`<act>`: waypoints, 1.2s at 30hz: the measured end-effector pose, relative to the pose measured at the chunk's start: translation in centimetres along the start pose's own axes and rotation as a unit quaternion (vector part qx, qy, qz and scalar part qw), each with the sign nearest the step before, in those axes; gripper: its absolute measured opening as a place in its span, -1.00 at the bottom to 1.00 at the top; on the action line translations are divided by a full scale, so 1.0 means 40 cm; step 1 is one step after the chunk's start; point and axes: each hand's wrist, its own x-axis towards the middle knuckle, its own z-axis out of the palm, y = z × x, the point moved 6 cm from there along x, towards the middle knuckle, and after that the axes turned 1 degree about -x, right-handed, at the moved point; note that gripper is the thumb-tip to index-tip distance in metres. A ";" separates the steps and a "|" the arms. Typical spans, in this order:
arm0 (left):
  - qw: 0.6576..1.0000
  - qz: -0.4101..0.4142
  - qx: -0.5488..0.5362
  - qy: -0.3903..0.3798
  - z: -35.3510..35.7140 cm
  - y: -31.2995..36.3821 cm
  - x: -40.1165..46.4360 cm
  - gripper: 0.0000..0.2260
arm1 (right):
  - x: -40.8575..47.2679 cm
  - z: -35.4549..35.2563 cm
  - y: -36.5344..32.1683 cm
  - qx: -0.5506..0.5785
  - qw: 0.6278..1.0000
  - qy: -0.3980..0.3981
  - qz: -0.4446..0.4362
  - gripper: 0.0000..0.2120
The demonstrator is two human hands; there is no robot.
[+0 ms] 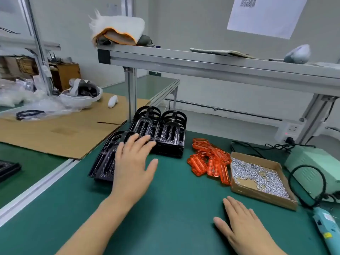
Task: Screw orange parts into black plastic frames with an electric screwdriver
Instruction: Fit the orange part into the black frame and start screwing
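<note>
Black plastic frames (158, 133) stand in stacks at the back left of the green worktop (174, 208), with one lower stack (104, 159) lying nearer the person, all within an arm's reach. The left hand (134, 162) is stretched out over that nearer stack with fingers straight and spread, fingertips reaching the frames behind it, gripping nothing; it looks placed to pick up a frame. To the right of the frames, a loose pile of translucent orange parts (209, 161) lies on the worktop, touching a shallow cardboard tray (263, 196) filled with small silvery screws (257, 175), so parts and fasteners sit together. The right hand (244, 229) rests flat and open on the worktop in front of these, holding nothing. The teal electric screwdriver (326, 229) lies at the right edge, its black cable looping back towards a pale green power unit (316, 161). No assembly looks begun.
</note>
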 end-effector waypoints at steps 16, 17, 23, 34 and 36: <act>0.864 -0.390 -0.298 -0.109 -0.006 -0.402 -0.020 -0.47 | 0.149 -0.112 -0.463 0.454 0.876 -0.073 -0.146 -0.33; 0.859 -0.390 -0.309 -0.116 0.001 -0.394 -0.018 -0.54 | 0.156 -0.116 -0.486 0.472 0.867 -0.078 -0.138 -0.33; 0.862 -0.359 -0.342 -0.107 0.029 -0.340 -0.012 -0.90 | 0.178 -0.120 -0.534 0.557 0.823 -0.077 -0.080 -0.35; 0.845 -0.345 -0.377 -0.158 0.112 -0.259 -0.009 -0.63 | 0.150 -0.086 -0.431 0.541 0.837 0.035 -0.074 -0.43; 0.860 -0.343 -0.350 -0.144 0.109 -0.258 -0.010 -0.54 | 0.147 -0.085 -0.430 0.537 0.839 0.036 -0.078 -0.43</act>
